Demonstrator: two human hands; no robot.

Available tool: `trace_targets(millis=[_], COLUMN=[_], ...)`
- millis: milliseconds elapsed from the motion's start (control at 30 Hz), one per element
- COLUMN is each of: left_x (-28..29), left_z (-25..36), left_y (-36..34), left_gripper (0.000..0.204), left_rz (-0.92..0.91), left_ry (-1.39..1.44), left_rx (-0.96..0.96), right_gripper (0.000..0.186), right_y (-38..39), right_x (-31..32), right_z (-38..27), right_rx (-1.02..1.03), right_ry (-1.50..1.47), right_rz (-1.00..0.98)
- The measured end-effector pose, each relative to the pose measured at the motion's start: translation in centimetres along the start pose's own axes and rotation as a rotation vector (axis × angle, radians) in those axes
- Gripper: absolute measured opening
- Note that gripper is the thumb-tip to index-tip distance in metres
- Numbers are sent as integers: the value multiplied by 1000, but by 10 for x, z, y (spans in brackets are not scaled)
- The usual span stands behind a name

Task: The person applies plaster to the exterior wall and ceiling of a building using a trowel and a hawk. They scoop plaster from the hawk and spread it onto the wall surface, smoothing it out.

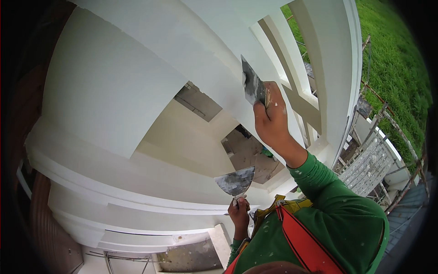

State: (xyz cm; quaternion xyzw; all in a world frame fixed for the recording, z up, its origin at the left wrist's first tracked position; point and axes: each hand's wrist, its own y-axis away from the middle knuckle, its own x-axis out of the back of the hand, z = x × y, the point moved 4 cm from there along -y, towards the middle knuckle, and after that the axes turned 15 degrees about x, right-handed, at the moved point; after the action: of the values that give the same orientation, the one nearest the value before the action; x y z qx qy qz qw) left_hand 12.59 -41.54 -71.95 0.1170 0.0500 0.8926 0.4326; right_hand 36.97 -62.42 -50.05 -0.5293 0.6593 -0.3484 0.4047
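Note:
My right hand (271, 118), at upper centre with a green sleeve behind it, is closed on the handle of a metal putty knife (251, 80). Its smudged blade has a pale lump on it and sits against or very near a white painted beam (200, 59); contact is unclear. Lower down, my left hand (238, 212) grips a second, wider putty knife (235, 179), its grey blade streaked white and turned upward. Pale residue shows around that handle. A red and yellow harness (301, 233) crosses my green, paint-flecked shirt.
Curved white openings (310, 68) line the upper right. Scaffold poles (401, 134), a splattered slatted platform (365, 169) and grass (392, 59) lie beyond them on the right. Openings (251, 155) between white ledges show a grey floor far below. A brown ribbed panel (48, 217) is at lower left.

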Motion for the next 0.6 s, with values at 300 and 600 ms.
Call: trace_targets(millis=[300,600], left_x=[21,36], left_z=[-6,-13], left_y=[24,33], left_gripper=[27,26], left_rz=[155,252], left_ry=[-87,-131], left_rx=[5,106], right_gripper=[64,63], right_y=[32,28], right_x=[-81,-93], right_z=[-2,27], right_rx=[25,-10], right_ry=[286,417], right_rz=[-15,96])
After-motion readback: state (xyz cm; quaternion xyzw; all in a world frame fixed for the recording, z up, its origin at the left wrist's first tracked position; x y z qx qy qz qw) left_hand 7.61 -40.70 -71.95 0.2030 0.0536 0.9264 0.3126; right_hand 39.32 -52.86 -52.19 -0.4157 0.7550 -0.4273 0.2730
